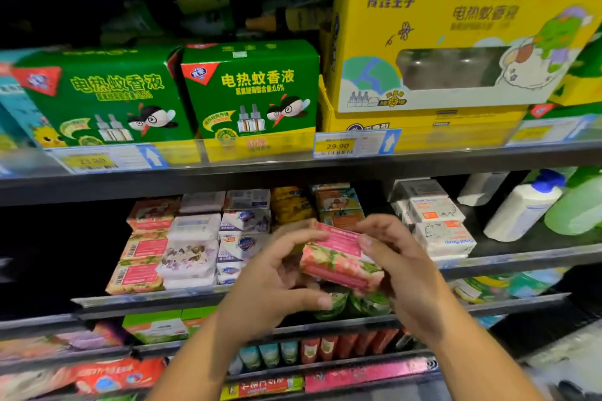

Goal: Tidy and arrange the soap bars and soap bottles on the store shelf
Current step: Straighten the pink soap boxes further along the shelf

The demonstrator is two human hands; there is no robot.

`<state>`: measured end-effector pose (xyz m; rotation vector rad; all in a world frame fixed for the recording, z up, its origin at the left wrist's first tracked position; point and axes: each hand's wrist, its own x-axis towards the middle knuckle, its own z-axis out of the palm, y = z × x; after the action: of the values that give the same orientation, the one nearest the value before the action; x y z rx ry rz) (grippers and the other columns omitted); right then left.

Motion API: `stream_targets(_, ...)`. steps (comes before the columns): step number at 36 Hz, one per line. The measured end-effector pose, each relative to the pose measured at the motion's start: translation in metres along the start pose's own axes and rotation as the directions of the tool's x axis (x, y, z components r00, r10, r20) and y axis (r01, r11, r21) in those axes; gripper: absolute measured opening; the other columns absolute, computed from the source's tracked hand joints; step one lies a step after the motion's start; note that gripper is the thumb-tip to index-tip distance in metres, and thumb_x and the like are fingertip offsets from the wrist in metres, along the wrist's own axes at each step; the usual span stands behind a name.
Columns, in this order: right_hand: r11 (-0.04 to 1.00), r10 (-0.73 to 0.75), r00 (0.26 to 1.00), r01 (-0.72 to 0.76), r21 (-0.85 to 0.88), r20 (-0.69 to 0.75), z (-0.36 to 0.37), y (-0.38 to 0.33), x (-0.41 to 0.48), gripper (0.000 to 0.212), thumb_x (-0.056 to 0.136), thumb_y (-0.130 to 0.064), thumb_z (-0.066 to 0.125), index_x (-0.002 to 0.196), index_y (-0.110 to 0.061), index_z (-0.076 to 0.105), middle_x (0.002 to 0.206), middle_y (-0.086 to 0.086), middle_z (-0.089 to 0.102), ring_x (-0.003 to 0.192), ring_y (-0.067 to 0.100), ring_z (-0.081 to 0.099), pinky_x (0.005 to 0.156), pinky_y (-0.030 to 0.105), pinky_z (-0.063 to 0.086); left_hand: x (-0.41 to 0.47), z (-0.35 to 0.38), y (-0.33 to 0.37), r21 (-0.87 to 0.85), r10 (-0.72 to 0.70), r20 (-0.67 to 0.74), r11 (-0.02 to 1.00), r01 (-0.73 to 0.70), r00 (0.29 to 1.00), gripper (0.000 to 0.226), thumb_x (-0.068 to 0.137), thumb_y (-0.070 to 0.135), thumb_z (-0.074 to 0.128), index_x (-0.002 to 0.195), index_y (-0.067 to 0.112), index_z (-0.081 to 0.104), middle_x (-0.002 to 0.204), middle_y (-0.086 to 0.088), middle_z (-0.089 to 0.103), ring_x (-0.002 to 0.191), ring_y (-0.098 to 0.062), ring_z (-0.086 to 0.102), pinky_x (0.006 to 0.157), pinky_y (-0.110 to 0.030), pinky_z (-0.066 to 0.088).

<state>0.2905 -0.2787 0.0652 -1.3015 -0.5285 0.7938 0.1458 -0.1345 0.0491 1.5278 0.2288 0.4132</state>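
You hold the pink floral soap bar (338, 262) clear of the shelf (146, 301), just in front of its middle. Your left hand (277, 273) curls round its left end, and your right hand (400, 257) pinches its right end. The step appears to be orienting one bar for re-shelving; next, seat it squarely, probably on the similar-looking pink stack (143, 244) at the row's left, without disturbing the white stacks (192, 247) beside it. The rack is dim; a white bottle (524, 205) leans at the right, and green boxes (250, 91) sit above.
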Motion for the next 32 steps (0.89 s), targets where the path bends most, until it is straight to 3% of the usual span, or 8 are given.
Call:
stream_targets(3, 0.971, 0.097, 0.978, -0.134, 0.198, 0.184, -0.010, -0.003, -0.002, 0.038, 0.078, -0.039, 0.081, 0.104, -0.014, 0.070, 0.110, 0.021, 0.070, 0.080, 0.025, 0.071, 0.052, 0.028, 0.055, 0.004, -0.004, -0.003, 0.347, 0.086, -0.084, 0.937, -0.051, 0.993, 0.064, 0.070, 0.017, 0.088, 0.119, 0.048, 0.062, 0.126, 0.021, 0.053, 0.121, -0.011, 0.056, 0.097, -0.035, 0.052)
stream_targets(6, 0.949, 0.082, 0.923, -0.187, 0.254, 0.375, -0.022, -0.001, 0.000, 0.085, 0.058, -0.030, 0.096, 0.131, -0.008, 0.059, 0.120, 0.023, 0.066, 0.088, 0.030, 0.071, 0.069, 0.031, 0.061, 0.006, -0.003, -0.004, 0.418, 0.147, -0.196, 0.907, -0.053, 0.970, 0.053, 0.066, 0.047, 0.081, 0.115, 0.048, 0.062, 0.118, 0.022, 0.056, 0.117, -0.007, 0.057, 0.097, -0.030, 0.049)
stream_targets(9, 0.997, 0.020, 0.934, -0.043, 0.056, 0.358, -0.024, 0.003, 0.002, 0.071, 0.062, -0.010, 0.093, 0.126, -0.018, 0.065, 0.123, 0.015, 0.067, 0.100, 0.035, 0.070, 0.079, 0.035, 0.058, 0.003, 0.005, -0.003, 0.127, 0.042, -0.254, 0.992, -0.010, 0.966, 0.053, 0.066, 0.035, 0.085, 0.114, 0.026, 0.064, 0.107, 0.008, 0.071, 0.102, -0.010, 0.067, 0.083, -0.024, 0.054)
stream_targets(14, 0.979, -0.070, 0.980, 0.104, -0.178, 0.186, -0.025, 0.008, 0.001, 0.038, 0.072, -0.017, 0.085, 0.106, -0.027, 0.072, 0.109, 0.004, 0.074, 0.105, 0.022, 0.069, 0.083, 0.031, 0.057, 0.000, 0.029, 0.007, -0.040, -0.004, -0.314, 0.999, -0.009, 0.949, 0.039, 0.075, 0.021, 0.078, 0.111, 0.016, 0.063, 0.097, 0.004, 0.076, 0.091, -0.013, 0.071, 0.071, -0.024, 0.056)
stream_targets(18, 0.959, -0.070, 0.978, 0.120, -0.257, 0.195, -0.030, 0.015, -0.007, 0.061, 0.066, -0.014, 0.093, 0.113, -0.037, 0.062, 0.110, -0.004, 0.071, 0.103, 0.019, 0.070, 0.082, 0.035, 0.059, 0.001, 0.043, 0.004, 0.009, 0.050, -0.414, 0.999, -0.051, 0.909, 0.058, 0.060, 0.023, 0.092, 0.110, 0.022, 0.063, 0.095, 0.001, 0.072, 0.092, -0.018, 0.068, 0.072, -0.033, 0.059)
stream_targets(24, 0.981, -0.044, 0.971, 0.086, -0.174, 0.234, -0.024, 0.033, -0.019, 0.065, 0.067, 0.008, 0.086, 0.108, -0.038, 0.067, 0.112, -0.001, 0.073, 0.106, 0.021, 0.070, 0.081, 0.036, 0.060, 0.005, 0.071, 0.001, 0.240, 0.129, -0.309, 0.969, -0.054, 0.942, 0.068, 0.048, 0.038, 0.092, 0.108, 0.046, 0.060, 0.100, 0.010, 0.068, 0.096, -0.015, 0.068, 0.076, -0.034, 0.058)
stream_targets(29, 0.983, -0.081, 0.991, 0.097, -0.157, 0.108, -0.059, 0.036, -0.024, 0.071, 0.058, -0.005, 0.095, 0.108, -0.046, 0.064, 0.108, 0.001, 0.074, 0.099, 0.023, 0.073, 0.084, 0.044, 0.060, 0.013, 0.080, 0.003, 0.214, 0.073, -0.307, 0.977, -0.006, 0.949, 0.067, 0.047, 0.039, 0.097, 0.102, 0.051, 0.061, 0.098, 0.006, 0.070, 0.100, -0.018, 0.068, 0.074, -0.034, 0.058)
stream_targets(32, 0.990, -0.124, 0.991, 0.127, -0.068, 0.043, -0.090, 0.031, -0.032, 0.073, 0.052, -0.021, 0.096, 0.115, -0.037, 0.064, 0.108, 0.009, 0.073, 0.100, 0.030, 0.072, 0.082, 0.044, 0.059, 0.016, 0.085, -0.002, 0.226, 0.030, -0.270, 0.974, 0.033, 0.962, 0.069, 0.047, 0.053, 0.094, 0.107, 0.050, 0.059, 0.099, 0.004, 0.071, 0.101, -0.018, 0.067, 0.082, -0.052, 0.056)
